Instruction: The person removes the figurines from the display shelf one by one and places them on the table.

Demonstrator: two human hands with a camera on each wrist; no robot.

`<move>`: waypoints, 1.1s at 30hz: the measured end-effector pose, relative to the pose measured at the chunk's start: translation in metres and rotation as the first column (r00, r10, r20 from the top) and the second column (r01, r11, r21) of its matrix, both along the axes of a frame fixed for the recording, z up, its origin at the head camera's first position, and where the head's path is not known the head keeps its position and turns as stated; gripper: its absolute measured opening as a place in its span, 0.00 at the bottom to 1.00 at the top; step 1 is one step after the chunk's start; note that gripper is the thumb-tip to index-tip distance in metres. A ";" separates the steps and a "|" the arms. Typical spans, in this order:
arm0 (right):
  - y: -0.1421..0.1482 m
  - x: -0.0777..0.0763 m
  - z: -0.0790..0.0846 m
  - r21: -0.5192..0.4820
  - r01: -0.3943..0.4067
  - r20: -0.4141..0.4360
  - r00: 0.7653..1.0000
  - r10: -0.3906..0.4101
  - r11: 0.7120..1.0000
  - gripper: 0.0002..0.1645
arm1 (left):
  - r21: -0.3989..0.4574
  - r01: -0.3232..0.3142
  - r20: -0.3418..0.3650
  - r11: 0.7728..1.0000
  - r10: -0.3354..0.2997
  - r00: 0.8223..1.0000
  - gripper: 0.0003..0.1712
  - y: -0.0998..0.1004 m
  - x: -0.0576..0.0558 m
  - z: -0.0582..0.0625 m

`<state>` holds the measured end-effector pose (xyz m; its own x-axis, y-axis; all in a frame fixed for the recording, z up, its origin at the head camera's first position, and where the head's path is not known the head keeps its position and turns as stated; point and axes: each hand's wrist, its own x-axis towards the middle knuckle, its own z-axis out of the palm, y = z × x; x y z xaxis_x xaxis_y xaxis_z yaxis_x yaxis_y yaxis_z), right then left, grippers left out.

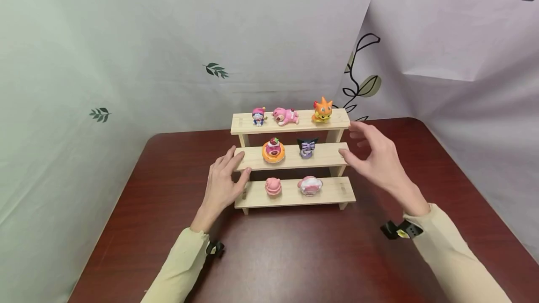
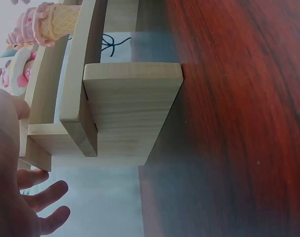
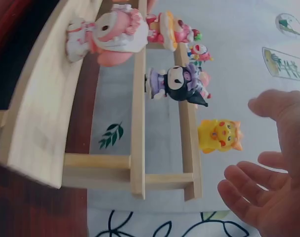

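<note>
A three-step light wooden shelf carries several small toy figures. At its left end is my left hand, thumb and index fingertip right at the end of the middle step, other fingers loosely extended. My right hand hovers beside the right end, fingers spread and nothing in them. On the middle step sit a figure in an orange ring and a black-and-purple figure. The bottom step bears a pink figure and a pink-and-white one.
Up on the top step are a blue figure with a pink hat, a pink bear lying down and an orange-and-yellow figure. The shelf stands on a dark red wooden table. Behind it hangs a white leaf-patterned cloth.
</note>
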<state>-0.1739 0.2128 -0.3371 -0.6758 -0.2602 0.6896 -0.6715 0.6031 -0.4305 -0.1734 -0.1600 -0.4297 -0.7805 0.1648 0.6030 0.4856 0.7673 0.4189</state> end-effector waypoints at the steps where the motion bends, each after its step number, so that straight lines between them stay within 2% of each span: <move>1: -0.001 -0.003 0.001 -0.012 -0.003 0.003 1.000 0.003 1.000 0.35 | 0.001 0.000 0.001 1.000 0.000 1.000 0.27 0.000 0.000 0.000; 10: -0.010 -0.032 0.010 -0.071 0.024 0.099 0.995 -0.016 0.997 0.30 | -0.001 0.004 0.017 1.000 -0.004 1.000 0.27 0.000 -0.001 0.003; 15: -0.013 -0.043 0.011 -0.095 -0.007 0.175 0.984 0.024 0.995 0.29 | -0.001 0.001 0.024 1.000 -0.001 1.000 0.27 0.000 0.000 0.003; 24: -0.019 -0.057 0.015 -0.151 -0.040 0.251 0.965 0.077 0.988 0.31 | 0.012 0.006 0.015 1.000 -0.006 1.000 0.27 0.000 0.000 0.003; 33: -0.024 -0.066 0.016 -0.148 -0.052 0.296 0.950 0.094 0.988 0.34 | 0.019 0.006 0.017 1.000 -0.007 1.000 0.26 0.000 0.000 0.003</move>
